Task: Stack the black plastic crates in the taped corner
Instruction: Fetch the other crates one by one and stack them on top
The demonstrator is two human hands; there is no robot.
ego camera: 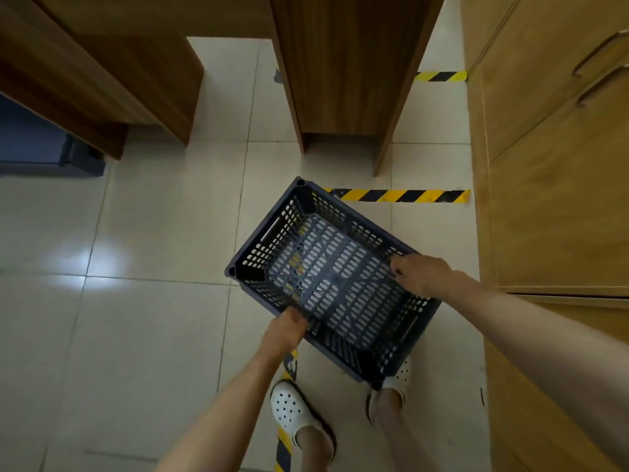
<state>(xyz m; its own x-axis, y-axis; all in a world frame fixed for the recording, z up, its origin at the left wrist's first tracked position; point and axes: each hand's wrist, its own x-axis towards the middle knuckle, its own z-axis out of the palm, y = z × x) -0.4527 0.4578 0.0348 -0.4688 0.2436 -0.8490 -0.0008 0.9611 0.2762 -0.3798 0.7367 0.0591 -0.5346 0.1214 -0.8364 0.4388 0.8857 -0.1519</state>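
I hold one black perforated plastic crate [326, 277] above the tiled floor, turned at an angle and empty. My left hand [284, 332] grips its near long rim. My right hand [422, 274] grips the opposite long rim on the right. Yellow-and-black tape [401, 195] runs across the floor just beyond the crate to the cabinet. Another tape strip [284, 447] runs along the floor under the crate, between my feet. No other crate is in view.
A tall light-wood cabinet [551, 185] lines the right side. A dark wooden desk panel [347, 80] stands ahead, with a second tape strip [440, 76] behind it. Another desk [102, 69] stands at the left over a dark box [51, 148]. My white clogs [292, 410] are on the tiles.
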